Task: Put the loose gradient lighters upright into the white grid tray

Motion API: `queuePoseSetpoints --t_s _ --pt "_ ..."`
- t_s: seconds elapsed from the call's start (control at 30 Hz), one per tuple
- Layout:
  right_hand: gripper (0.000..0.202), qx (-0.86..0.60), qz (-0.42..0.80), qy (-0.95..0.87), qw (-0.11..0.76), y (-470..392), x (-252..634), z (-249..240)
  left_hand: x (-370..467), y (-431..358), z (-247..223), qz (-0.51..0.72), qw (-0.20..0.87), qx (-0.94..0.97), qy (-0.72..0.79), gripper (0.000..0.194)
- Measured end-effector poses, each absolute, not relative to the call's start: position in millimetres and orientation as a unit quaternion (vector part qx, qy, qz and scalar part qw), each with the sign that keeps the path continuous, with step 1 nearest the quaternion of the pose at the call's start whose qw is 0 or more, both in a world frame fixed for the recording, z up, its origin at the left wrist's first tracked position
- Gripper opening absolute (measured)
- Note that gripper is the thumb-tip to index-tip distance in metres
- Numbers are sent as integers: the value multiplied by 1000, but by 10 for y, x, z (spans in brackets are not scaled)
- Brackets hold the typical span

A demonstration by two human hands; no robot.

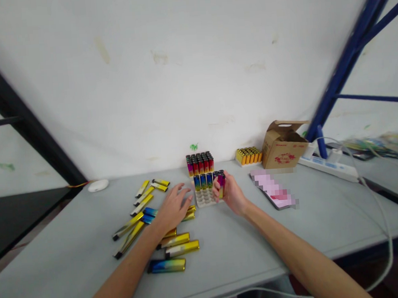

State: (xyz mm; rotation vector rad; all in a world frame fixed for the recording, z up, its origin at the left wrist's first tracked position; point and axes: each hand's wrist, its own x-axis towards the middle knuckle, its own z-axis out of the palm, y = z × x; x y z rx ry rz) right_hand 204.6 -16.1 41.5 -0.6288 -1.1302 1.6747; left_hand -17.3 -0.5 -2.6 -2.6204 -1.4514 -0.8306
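Note:
My right hand is closed around a purple-and-yellow lighter, held upright at the right side of a white tray with round holes. Blue lighters stand in the tray's back part, and the holes in front of them show. Over the loose lighters on the left hovers my left hand, its fingers apart and nothing visible in them. Yellow-and-white lighters and a blue-yellow lighter lie flat around that forearm. Part of the pile is hidden beneath the hand.
Behind the tray stands a block of red and purple lighters. Farther right are a tray of yellow lighters, an open cardboard box, a phone and a power strip with cables. A white oval object lies far left.

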Motion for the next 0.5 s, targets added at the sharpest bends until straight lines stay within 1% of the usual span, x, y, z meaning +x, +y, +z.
queuePoseSetpoints --t_s 0.3,0.4,0.5 --pt "47 -236 737 -433 462 -161 2075 382 -152 -9 -26 -273 19 -840 -469 38" --pt "46 -239 729 -440 467 -137 2065 354 -146 -20 -16 -266 20 -841 -470 39" --pt "49 -249 690 -477 484 -106 2033 296 -147 -23 -9 -257 16 -841 -477 40"
